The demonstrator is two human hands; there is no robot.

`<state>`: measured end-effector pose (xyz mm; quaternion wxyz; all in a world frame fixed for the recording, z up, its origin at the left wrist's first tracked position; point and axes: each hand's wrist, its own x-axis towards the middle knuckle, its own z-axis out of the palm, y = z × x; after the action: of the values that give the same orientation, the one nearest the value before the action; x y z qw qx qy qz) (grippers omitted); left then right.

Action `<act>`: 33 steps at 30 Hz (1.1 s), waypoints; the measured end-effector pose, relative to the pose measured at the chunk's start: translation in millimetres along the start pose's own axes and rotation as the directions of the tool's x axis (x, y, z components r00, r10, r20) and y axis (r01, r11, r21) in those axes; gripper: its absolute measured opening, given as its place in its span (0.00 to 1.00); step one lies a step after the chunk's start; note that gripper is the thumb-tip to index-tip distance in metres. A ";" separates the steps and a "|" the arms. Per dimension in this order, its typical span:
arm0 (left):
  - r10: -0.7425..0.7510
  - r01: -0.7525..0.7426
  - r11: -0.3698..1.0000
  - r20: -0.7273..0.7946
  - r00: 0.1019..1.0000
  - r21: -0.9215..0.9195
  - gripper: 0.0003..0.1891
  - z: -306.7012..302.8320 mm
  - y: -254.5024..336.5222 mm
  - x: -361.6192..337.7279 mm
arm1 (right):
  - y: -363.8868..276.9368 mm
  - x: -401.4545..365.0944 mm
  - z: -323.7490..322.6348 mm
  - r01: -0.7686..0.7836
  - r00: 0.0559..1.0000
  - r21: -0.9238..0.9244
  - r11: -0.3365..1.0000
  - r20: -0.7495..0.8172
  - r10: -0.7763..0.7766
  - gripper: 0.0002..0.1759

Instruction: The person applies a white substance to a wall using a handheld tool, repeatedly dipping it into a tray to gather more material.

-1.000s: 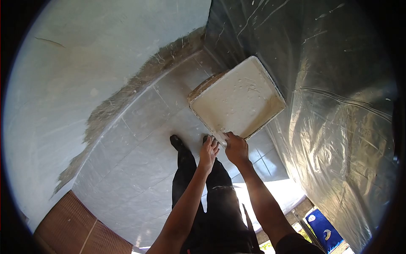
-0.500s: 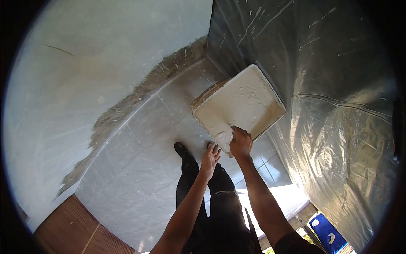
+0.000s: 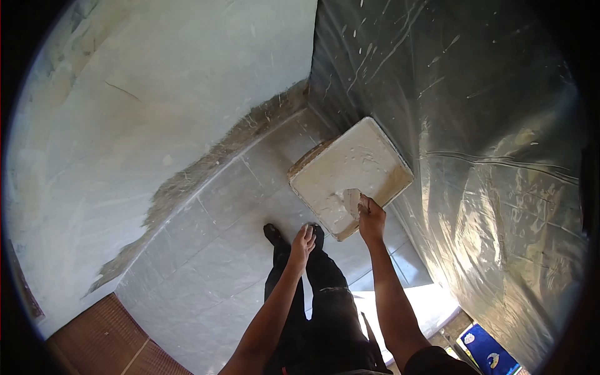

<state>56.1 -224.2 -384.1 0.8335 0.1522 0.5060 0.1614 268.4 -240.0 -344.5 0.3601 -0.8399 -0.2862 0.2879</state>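
A square tub (image 3: 298, 182) with a crusted rim holds pale wet plaster (image 3: 375, 156). My right hand (image 3: 373, 220) is closed around a flat trowel (image 3: 352, 201), whose blade lies over the plaster near the tub's front corner. Left of the tub and outside it, my left hand (image 3: 303, 242) is held above my shoes, with its fingers drawn together; whether anything small is between them is hidden.
A pale plastered wall (image 3: 206, 75) with a rough grey lower band rises on the left. Plastic sheeting (image 3: 487, 125) hangs on the right. Grey tiled floor (image 3: 200, 269) lies below, with brown ribbed material (image 3: 103, 331) at lower left and a blue printed item (image 3: 487, 350) at lower right.
The trowel blade has come into clearer view over the plaster, and my right hand has moved slightly right and down. My left hand has drawn its fingers in. The whole view has shifted.
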 end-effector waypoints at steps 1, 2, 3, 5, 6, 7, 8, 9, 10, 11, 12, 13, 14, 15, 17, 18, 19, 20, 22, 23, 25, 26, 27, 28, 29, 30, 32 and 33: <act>0.012 -0.012 1.000 -0.012 1.000 0.004 0.47 -0.6 3.5 -3.6 | -3.4 0.3 -12.6 -0.072 0.997 0.093 0.993 -0.023 0.075 0.19; 0.025 -0.025 1.000 -0.025 0.999 0.006 0.47 -0.9 7.1 -7.8 | 8.2 2.0 -17.9 -0.064 0.997 0.164 0.984 -0.021 0.068 0.19; 0.047 -0.047 0.999 -0.013 0.999 0.010 0.47 1.8 14.5 -14.2 | 3.2 1.8 -30.1 -0.041 0.998 0.172 0.984 -0.032 0.047 0.19; 0.092 -0.092 0.996 -0.003 0.996 0.008 0.47 7.7 29.1 -27.7 | -10.8 0.2 -52.4 -0.208 0.978 0.407 0.890 0.099 0.183 0.21; 0.113 -0.113 0.994 -0.008 0.994 -0.010 0.46 9.9 34.4 -31.3 | -19.5 -3.1 -65.4 -0.209 0.978 0.572 0.793 0.119 0.171 0.22; 0.136 -0.136 0.991 0.001 0.991 -0.009 0.46 13.6 42.1 -37.1 | -26.5 -5.0 -74.2 -0.187 0.982 0.580 0.793 0.113 0.149 0.22; 0.152 -0.151 0.988 0.012 0.988 -0.037 0.46 17.7 49.9 -42.0 | -33.4 -5.8 -82.2 -0.198 0.980 0.625 0.755 0.106 0.169 0.24; 0.165 -0.163 0.984 0.023 0.986 -0.065 0.45 23.8 57.5 -48.5 | -41.5 -7.8 -89.9 -0.209 0.976 0.667 0.716 0.102 0.191 0.25; 0.195 -0.193 0.979 0.018 0.981 -0.072 0.43 30.9 63.7 -55.3 | -50.1 -10.2 -98.1 -0.230 0.971 0.651 0.724 0.107 0.212 0.27; 0.220 -0.217 0.973 0.033 0.975 -0.072 0.43 38.6 71.9 -60.7 | -58.4 -11.6 -104.5 -0.203 0.978 0.658 0.725 0.096 0.187 0.27; 0.225 -0.221 0.972 0.041 0.973 -0.083 0.43 45.1 79.1 -66.4 | -65.8 -14.5 -110.0 -0.174 0.983 0.717 0.675 0.090 0.158 0.27; 0.229 -0.224 0.970 0.045 0.972 -0.093 0.42 50.6 85.4 -73.5 | -71.4 -18.8 -114.0 -0.151 0.987 0.771 0.619 0.088 0.132 0.27; 0.248 -0.241 0.963 0.051 0.967 -0.123 0.41 57.2 90.9 -79.9 | -73.1 -21.4 -114.7 -0.147 0.986 0.798 0.584 0.068 0.155 0.27; 0.272 -0.263 0.957 0.062 0.960 -0.119 0.41 61.2 95.9 -84.7 | -81.3 -26.9 -116.5 -0.126 0.989 0.806 0.578 0.060 0.133 0.27; 0.304 -0.287 0.945 0.098 0.948 -0.158 0.41 68.9 106.6 -92.5 | -102.3 -36.8 -121.3 -0.113 0.987 0.863 0.492 0.042 0.154 0.28; 0.328 -0.305 0.937 0.123 0.937 -0.171 0.41 72.9 113.4 -98.2 | -105.0 -38.4 -122.2 -0.098 0.988 0.901 0.422 0.039 0.146 0.30; 0.353 -0.329 0.929 0.133 0.926 -0.171 0.41 75.8 119.4 -100.5 | -103.7 -36.1 -121.4 -0.079 0.992 0.906 0.415 0.031 0.120 0.30; 0.369 -0.346 0.924 0.138 0.919 -0.166 0.41 78.3 124.1 -103.1 | -101.4 -33.4 -121.0 -0.081 0.990 0.916 0.392 0.029 0.135 0.30; 0.408 -0.385 0.910 0.154 0.900 -0.155 0.41 83.5 138.7 -111.3 | -98.8 -28.8 -121.6 -0.065 0.992 0.932 0.356 0.020 0.128 0.31; 0.423 -0.403 0.904 0.160 0.892 -0.147 0.41 86.7 147.3 -116.7 | -99.2 -25.2 -123.0 -0.071 0.994 0.930 0.362 0.033 0.109 0.30; 0.467 -0.448 0.883 0.180 0.866 -0.140 0.41 95.8 166.4 -128.4 | -117.6 -23.1 -126.4 -0.053 0.998 0.932 0.359 0.034 0.058 0.30; 0.493 -0.467 0.868 0.182 0.851 -0.167 0.41 100.6 176.8 -134.0 | -130.8 -25.1 -129.3 -0.067 0.998 0.953 0.297 0.059 0.036 0.30; 0.515 -0.483 0.854 0.182 0.837 -0.194 0.41 102.9 186.0 -138.0 | -142.8 -26.6 -130.8 -0.086 0.996 0.968 0.234 0.085 0.014 0.29; 0.557 -0.527 0.830 0.213 0.803 -0.183 0.41 104.2 195.5 -141.2 | -150.2 -25.6 -131.3 -0.102 0.993 0.973 0.209 0.111 -0.030 0.29; 0.574 -0.544 0.819 0.219 0.789 -0.184 0.41 105.4 204.6 -143.0 | -159.8 -23.7 -130.4 -0.092 0.993 0.975 0.201 0.105 -0.051 0.29; 0.583 -0.541 0.811 0.242 0.775 -0.221 0.40 112.5 216.3 -153.2 | -169.6 -23.4 -129.9 -0.131 0.991 0.983 0.132 0.134 -0.014 0.29; 0.606 -0.549 0.795 0.274 0.747 -0.260 0.39 125.4 238.9 -171.6 | -193.0 -24.2 -130.9 -0.157 0.988 0.986 0.056 0.157 0.002 0.29; 0.623 -0.558 0.781 0.297 0.724 -0.280 0.38 130.8 249.9 -179.6 | -209.7 -26.7 -133.5 -0.135 0.991 0.991 0.018 0.136 -0.020 0.28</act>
<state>65.7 -86.7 -79.4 0.8281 0.2616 0.2469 0.4300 285.2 -196.2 -98.9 0.8161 -0.3412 0.0118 0.4663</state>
